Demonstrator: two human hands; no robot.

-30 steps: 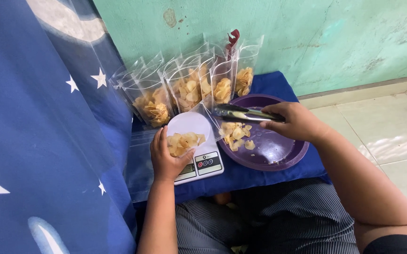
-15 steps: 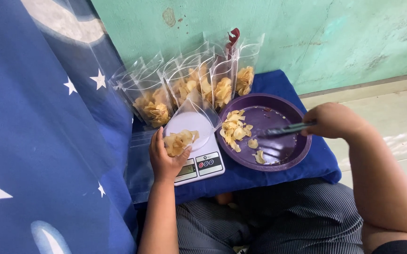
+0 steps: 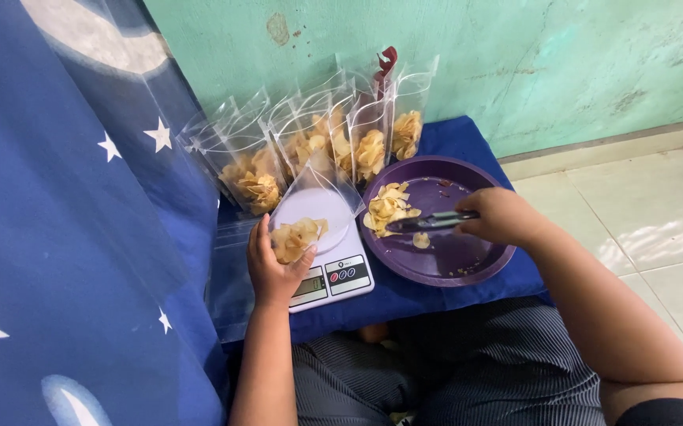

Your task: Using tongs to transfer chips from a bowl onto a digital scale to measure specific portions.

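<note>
Your left hand (image 3: 277, 264) and right hand (image 3: 499, 217) are both bare, with no gloves, rings or watch showing, and your forearms are uncovered along all their visible length. At the lower right corner a dark sleeve edge appears. Over your lap you wear dark fabric with fine, pale pinstripes, creased into soft folds.

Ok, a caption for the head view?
Left hand steadies clear plastic pouch of chips on white digital scale; right hand holds metal tongs.
</note>
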